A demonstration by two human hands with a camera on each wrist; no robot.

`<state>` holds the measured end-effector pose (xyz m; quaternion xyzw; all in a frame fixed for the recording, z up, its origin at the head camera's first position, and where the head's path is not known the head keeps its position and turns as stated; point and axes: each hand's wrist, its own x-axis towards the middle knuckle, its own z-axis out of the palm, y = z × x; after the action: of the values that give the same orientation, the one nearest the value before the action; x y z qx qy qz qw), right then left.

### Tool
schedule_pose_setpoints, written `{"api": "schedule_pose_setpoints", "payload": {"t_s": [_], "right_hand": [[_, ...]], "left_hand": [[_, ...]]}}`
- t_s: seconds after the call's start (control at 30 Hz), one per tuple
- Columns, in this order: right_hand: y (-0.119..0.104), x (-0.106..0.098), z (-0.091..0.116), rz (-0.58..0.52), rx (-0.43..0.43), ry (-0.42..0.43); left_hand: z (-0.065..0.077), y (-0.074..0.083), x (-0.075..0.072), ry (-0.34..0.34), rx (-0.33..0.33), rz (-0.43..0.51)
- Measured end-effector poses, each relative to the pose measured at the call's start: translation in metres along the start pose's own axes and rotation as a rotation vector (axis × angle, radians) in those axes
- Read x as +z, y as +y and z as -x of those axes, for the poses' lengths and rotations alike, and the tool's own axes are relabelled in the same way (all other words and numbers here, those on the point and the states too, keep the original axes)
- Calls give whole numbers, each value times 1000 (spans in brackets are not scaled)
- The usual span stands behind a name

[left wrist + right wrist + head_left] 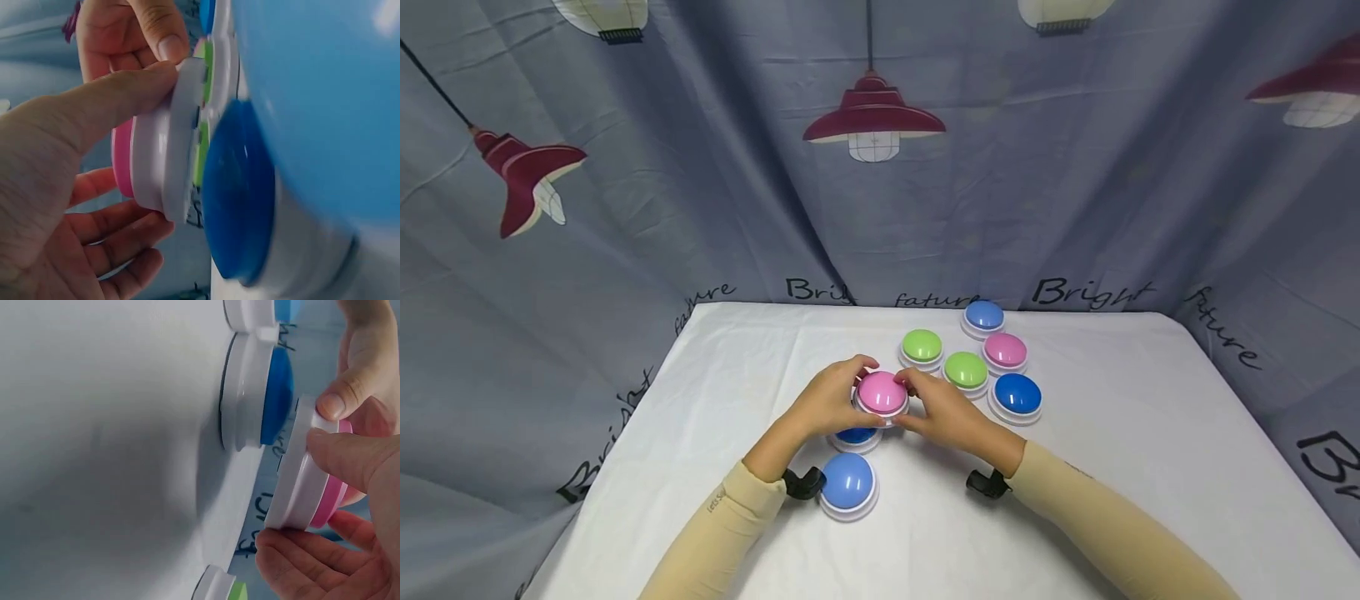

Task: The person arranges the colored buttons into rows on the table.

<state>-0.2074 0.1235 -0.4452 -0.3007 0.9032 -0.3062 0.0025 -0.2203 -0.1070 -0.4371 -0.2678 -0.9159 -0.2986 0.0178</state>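
Observation:
Between both hands, a white round push button with a pink dome is held up off the table. My left hand grips its left side, thumb on the near rim of the white base. The right hand grips the opposite side the same way. In both wrist views the base's underside hangs apart from the tabletop. Just below the pink button stands a dark blue button, partly hidden by it and the left hand. Nearer, by the left wrist, is a lighter blue button.
To the right and behind are two green buttons, another pink button, a dark blue button and a light blue button near the back edge. A white cloth covers the table; a grey printed curtain hangs behind.

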Motion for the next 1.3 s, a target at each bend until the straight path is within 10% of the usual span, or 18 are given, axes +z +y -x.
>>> {"api": "schedule_pose_setpoints", "payload": {"t_s": [1.3], "right_hand": [[-18, 0, 82, 44, -42, -70]], "left_hand": [[32, 61, 27, -263, 194, -272]]}}
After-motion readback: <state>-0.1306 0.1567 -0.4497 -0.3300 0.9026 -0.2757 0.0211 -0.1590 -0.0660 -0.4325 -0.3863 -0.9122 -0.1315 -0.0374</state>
